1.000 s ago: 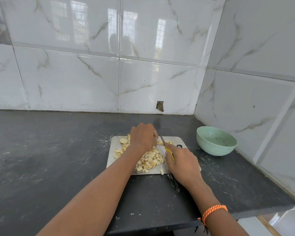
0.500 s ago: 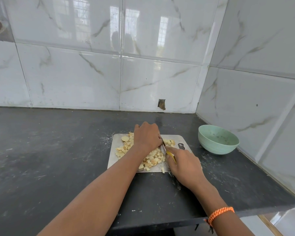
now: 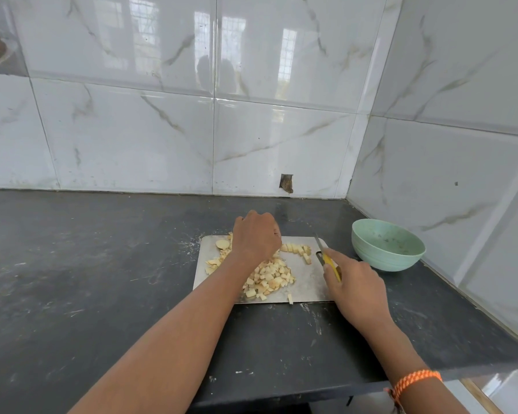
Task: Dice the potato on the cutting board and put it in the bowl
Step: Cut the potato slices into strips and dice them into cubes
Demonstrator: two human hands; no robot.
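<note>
A steel cutting board (image 3: 307, 276) lies on the dark counter with a heap of diced potato (image 3: 269, 276) in its middle. A short row of fresh cubes (image 3: 298, 250) sits near the far edge, and a round slice (image 3: 222, 244) at the far left. My left hand (image 3: 256, 237) rests curled over the far part of the heap; what it holds is hidden. My right hand (image 3: 355, 283) grips a yellow-handled knife (image 3: 326, 256), its blade pointing away over the board's right edge. The mint-green bowl (image 3: 388, 245) stands to the right, holding only small scraps.
The dark stone counter (image 3: 102, 279) runs left, smeared with pale streaks. Tiled walls close the back and right side, meeting in a corner behind the bowl. The counter's front edge (image 3: 281, 395) is close to me. One potato cube (image 3: 290, 298) sits at the board's near edge.
My right hand has drawn the knife away to the right, off the potato, exposing the row of fresh cubes. My left hand stayed on the heap.
</note>
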